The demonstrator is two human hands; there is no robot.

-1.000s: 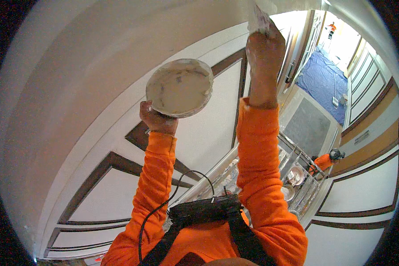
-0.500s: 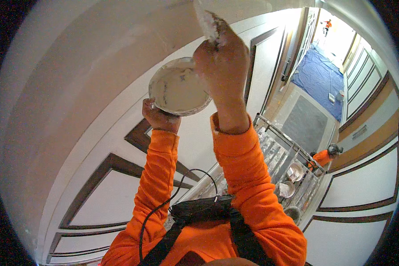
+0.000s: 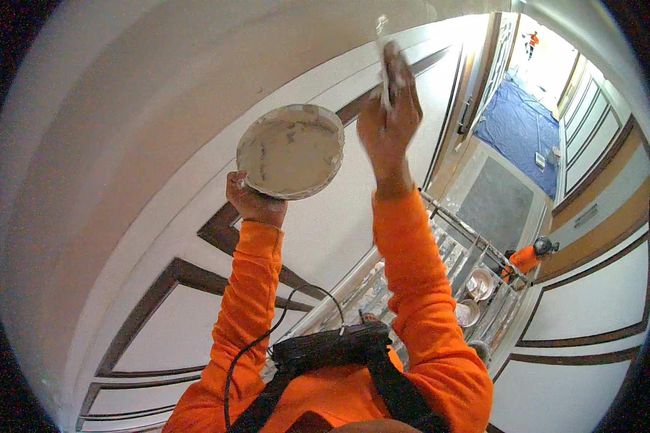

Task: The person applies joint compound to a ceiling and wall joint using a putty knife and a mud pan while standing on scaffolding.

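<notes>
My left hand (image 3: 256, 202) grips the lower edge of a round bowl (image 3: 309, 190) from below, thumb at the rim. Pale, wet plaster (image 3: 296, 153) fills much of the bowl, which tilts toward me. Raised to the right of the bowl and apart from it, my right hand (image 3: 391, 124) is closed on a plaster-smeared putty knife (image 3: 384, 76). Its blade is seen nearly edge-on and points up toward the wall (image 3: 195, 79); motion blurs it slightly. White smears mark my right fingers.
Below me stands a plaster-splashed scaffold platform (image 3: 448, 252) with a rail and several buckets (image 3: 479, 284). A co-worker in orange (image 3: 525, 260) is beside it. Blue sheeting (image 3: 516, 119) covers the corridor floor farther on, where another person (image 3: 532, 43) stands. Panelled doors (image 3: 585, 303) line the walls.
My right hand has moved right and down, away from the wall and clear of the bowl, with the putty knife. The bowl has shifted slightly down and left, showing more plaster.
</notes>
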